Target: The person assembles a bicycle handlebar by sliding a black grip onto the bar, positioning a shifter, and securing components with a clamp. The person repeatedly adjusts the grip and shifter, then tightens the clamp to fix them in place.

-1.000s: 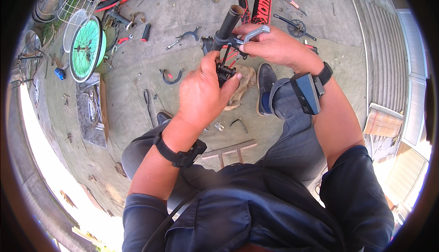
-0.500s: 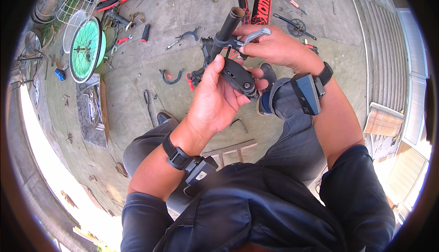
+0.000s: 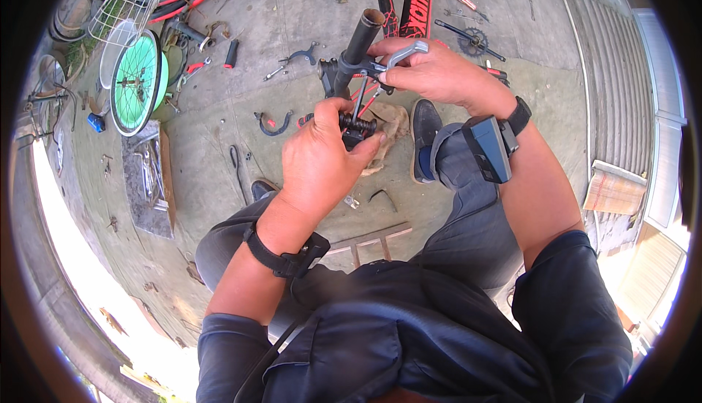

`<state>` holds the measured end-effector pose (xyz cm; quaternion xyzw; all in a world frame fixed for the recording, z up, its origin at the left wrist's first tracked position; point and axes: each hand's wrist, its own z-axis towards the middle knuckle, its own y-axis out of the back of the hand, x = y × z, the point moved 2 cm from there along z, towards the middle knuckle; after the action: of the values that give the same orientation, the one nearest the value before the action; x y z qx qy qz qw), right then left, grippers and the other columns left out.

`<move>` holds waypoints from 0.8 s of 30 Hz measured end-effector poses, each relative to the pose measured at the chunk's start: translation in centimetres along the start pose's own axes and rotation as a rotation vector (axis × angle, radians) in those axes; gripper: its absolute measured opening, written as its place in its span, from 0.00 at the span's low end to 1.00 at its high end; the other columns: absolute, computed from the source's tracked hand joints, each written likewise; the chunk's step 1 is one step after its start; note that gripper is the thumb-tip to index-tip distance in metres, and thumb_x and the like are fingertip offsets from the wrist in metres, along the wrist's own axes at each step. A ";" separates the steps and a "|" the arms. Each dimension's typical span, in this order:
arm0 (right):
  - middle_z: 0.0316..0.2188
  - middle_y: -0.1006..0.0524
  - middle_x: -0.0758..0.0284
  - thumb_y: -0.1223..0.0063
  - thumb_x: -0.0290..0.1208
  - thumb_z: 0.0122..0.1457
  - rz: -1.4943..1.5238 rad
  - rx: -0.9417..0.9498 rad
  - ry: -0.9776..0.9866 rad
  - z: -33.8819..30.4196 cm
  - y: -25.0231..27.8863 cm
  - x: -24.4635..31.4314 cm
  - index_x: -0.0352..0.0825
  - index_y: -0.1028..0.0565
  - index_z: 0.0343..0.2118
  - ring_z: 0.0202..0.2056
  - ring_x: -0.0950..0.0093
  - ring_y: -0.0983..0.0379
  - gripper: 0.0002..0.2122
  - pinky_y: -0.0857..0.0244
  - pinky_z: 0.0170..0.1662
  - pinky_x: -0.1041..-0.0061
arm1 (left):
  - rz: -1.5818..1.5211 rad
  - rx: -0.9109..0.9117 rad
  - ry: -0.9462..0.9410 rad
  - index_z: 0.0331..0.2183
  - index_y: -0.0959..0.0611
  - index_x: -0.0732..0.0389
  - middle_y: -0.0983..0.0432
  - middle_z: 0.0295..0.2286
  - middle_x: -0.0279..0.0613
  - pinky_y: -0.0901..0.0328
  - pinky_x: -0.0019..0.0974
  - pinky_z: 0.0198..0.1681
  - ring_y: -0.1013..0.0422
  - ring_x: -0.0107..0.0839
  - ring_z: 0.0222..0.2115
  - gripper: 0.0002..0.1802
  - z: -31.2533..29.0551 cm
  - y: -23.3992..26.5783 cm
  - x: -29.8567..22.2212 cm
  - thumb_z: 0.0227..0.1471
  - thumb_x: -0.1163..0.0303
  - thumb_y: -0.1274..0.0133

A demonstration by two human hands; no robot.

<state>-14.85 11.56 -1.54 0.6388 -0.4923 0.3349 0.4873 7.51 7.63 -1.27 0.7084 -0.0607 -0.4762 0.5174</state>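
Observation:
My left hand (image 3: 316, 156) is closed around a black folding multi-tool (image 3: 356, 131). The tool's hex key stands up toward the clamp of a brake lever (image 3: 409, 52); whether its tip sits in the bolt is too small to tell. That clamp goes around a dark handlebar tube (image 3: 361, 41), whose hollow end points up at me. With fingers and thumb, my right hand (image 3: 446, 77) grips the brake lever at its clamp end, and the silver blade sticks out above the hand. Behind the tube is the red and black bicycle frame (image 3: 418, 4).
At the left lie a green-rimmed wheel (image 3: 135, 81), a wire basket (image 3: 131, 1) and a tray of wrenches (image 3: 139, 205). A crankset (image 3: 472, 41) is on the floor to the right. Brake arms (image 3: 274, 123) and a rag (image 3: 387, 136) lie near my feet.
My left hand has turned over and shifted slightly left, so its back now faces me and the multi-tool's body is mostly covered. My right hand stays on the brake lever.

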 end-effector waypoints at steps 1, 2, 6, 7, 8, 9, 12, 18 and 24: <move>0.39 0.19 0.67 0.43 0.34 0.61 0.006 0.008 0.011 0.0 0.0 -0.1 0.28 0.25 0.57 0.40 0.79 0.25 0.22 0.31 0.44 0.77 | 0.050 -0.049 -0.051 0.47 0.26 0.62 0.19 0.31 0.48 0.27 0.46 0.34 0.21 0.49 0.30 0.33 0.3 0.3 0.1 0.45 0.56 0.29; 0.39 0.19 0.67 0.43 0.33 0.61 -0.004 0.012 -0.009 0.1 0.0 -0.2 0.28 0.25 0.57 0.40 0.79 0.25 0.22 0.31 0.44 0.77 | 0.064 -0.064 -0.075 0.47 0.25 0.62 0.19 0.32 0.49 0.27 0.46 0.34 0.21 0.49 0.31 0.33 0.4 0.5 0.3 0.45 0.57 0.29; 0.38 0.19 0.67 0.43 0.33 0.61 0.003 0.019 -0.036 0.2 0.1 -0.5 0.29 0.25 0.57 0.40 0.78 0.25 0.22 0.31 0.43 0.76 | 0.086 -0.104 -0.141 0.51 0.24 0.61 0.22 0.35 0.52 0.28 0.49 0.35 0.23 0.53 0.33 0.34 0.9 1.0 0.7 0.45 0.60 0.30; 0.37 0.19 0.67 0.44 0.33 0.60 0.002 0.014 -0.034 0.2 0.1 -0.6 0.29 0.25 0.56 0.39 0.79 0.25 0.22 0.31 0.42 0.77 | 0.082 -0.107 -0.145 0.53 0.24 0.60 0.23 0.36 0.53 0.28 0.50 0.35 0.23 0.54 0.34 0.34 1.0 1.0 0.8 0.45 0.61 0.31; 0.37 0.19 0.67 0.44 0.33 0.59 0.000 0.012 -0.033 0.2 0.1 -0.6 0.30 0.24 0.56 0.38 0.79 0.26 0.22 0.32 0.41 0.77 | 0.077 -0.092 -0.137 0.53 0.24 0.61 0.24 0.37 0.53 0.28 0.50 0.35 0.23 0.54 0.34 0.35 1.0 1.0 0.8 0.45 0.61 0.31; 0.36 0.19 0.67 0.45 0.33 0.59 -0.003 0.010 -0.031 0.2 0.1 -0.6 0.30 0.24 0.56 0.37 0.80 0.27 0.22 0.32 0.40 0.77 | 0.070 -0.076 -0.124 0.54 0.24 0.63 0.25 0.38 0.54 0.27 0.50 0.36 0.23 0.54 0.34 0.36 0.9 1.0 0.8 0.44 0.62 0.31; 0.35 0.20 0.68 0.45 0.33 0.59 0.023 0.004 0.004 0.2 0.0 -0.4 0.29 0.24 0.55 0.36 0.80 0.28 0.22 0.33 0.38 0.77 | 0.057 -0.056 -0.108 0.55 0.25 0.65 0.26 0.38 0.53 0.27 0.50 0.36 0.23 0.53 0.34 0.37 1.0 1.1 0.8 0.44 0.63 0.32; 0.36 0.20 0.69 0.42 0.32 0.60 -0.011 0.010 -0.065 0.0 0.1 -0.2 0.31 0.24 0.56 0.39 0.78 0.26 0.21 0.32 0.42 0.76 | 0.074 -0.047 -0.104 0.57 0.26 0.61 0.26 0.37 0.54 0.28 0.52 0.35 0.24 0.56 0.34 0.36 1.2 1.2 0.6 0.46 0.64 0.33; 0.37 0.20 0.68 0.42 0.32 0.61 -0.002 0.010 -0.034 0.1 0.1 -0.5 0.30 0.24 0.56 0.39 0.79 0.26 0.21 0.32 0.43 0.77 | 0.140 -0.103 -0.129 0.56 0.26 0.63 0.25 0.38 0.53 0.29 0.52 0.38 0.25 0.56 0.35 0.39 1.1 1.5 0.5 0.44 0.62 0.30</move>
<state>-15.08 11.57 -2.03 0.6472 -0.4981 0.3261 0.4760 7.53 5.89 -0.42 0.6426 -0.1187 -0.4862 0.5802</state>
